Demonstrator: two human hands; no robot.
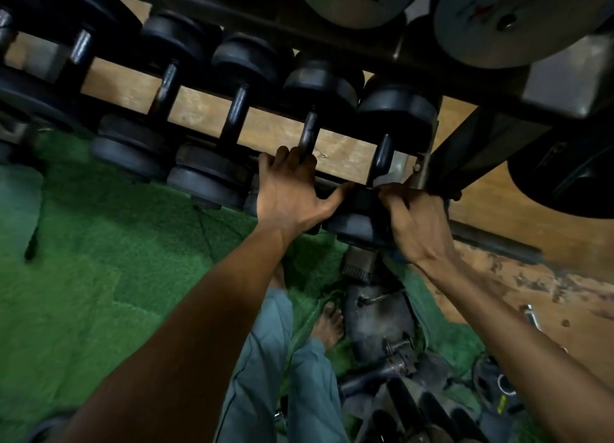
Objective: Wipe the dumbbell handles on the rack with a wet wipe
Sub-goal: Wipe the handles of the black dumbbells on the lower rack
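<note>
The left hand (pixel 292 190) is up on the rack (pixel 332 38), fingers spread and bent over the near end of a dumbbell handle (pixel 308 133), the fingertips hooked onto the bar while the thumb stretches out flat to the right, touching the black near head (pixel 357 216) of the neighbouring dumbbell. The right hand (pixel 417 223) sits just beside it, knuckles towards the camera, fingers curled down over the far right edge of that same head by the rack's upright post (pixel 428 163); what they pinch underneath is hidden, and no wipe shows in either hand. That neighbour's short handle (pixel 382 156) stands free between the two hands, slightly farther away. More black dumbbells (pixel 212 176) line the rack away to the left, handles running near to far over a wooden board (pixel 206 110). Grey plates (pixel 511 17) hang on the far upper tier; marks on them are too blurred to read. Below: green turf (pixel 99 260), blue-grey trousers (pixel 265 359), a bare foot (pixel 329 326), loose weights (pixel 398 376).
</note>
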